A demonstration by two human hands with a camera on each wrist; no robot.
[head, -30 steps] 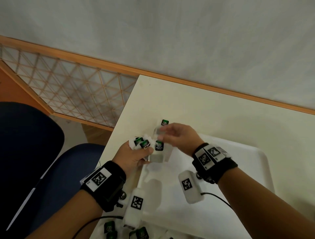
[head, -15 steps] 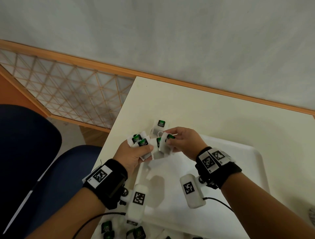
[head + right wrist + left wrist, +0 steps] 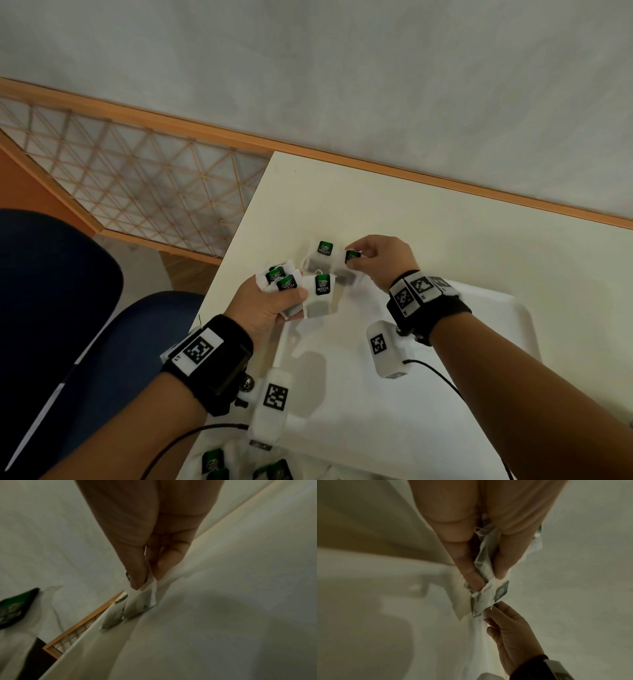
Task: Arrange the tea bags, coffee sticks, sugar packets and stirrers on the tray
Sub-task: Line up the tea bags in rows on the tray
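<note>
- One cream table [image 3: 428,219], wall behind it.
- One white tray [image 3: 394,411] on the table.
- Left hand [image 3: 263,308] grips three tea bags [image 3: 286,284] over the tray's far-left corner.
- Right hand [image 3: 380,263] pinches one tea bag [image 3: 349,265] there; another bag [image 3: 320,257] lies just beyond.

We note tea bags [image 3: 322,294] white, part translucent over dark grey-green contents, with green-and-black tags lettered white. Tray [image 3: 394,411] white, on cream table [image 3: 376,205]. Wristbands [image 3: 435,308] black, carrying white blocks with black square-code markers. At nine o'clock, chair [image 3: 61,308] dark navy. At eleven o'clock, a lattice panel [image 3: 137,185] in orange-brown wood over pale backing. Wall [image 3: 342,68] pale grey.
</note>
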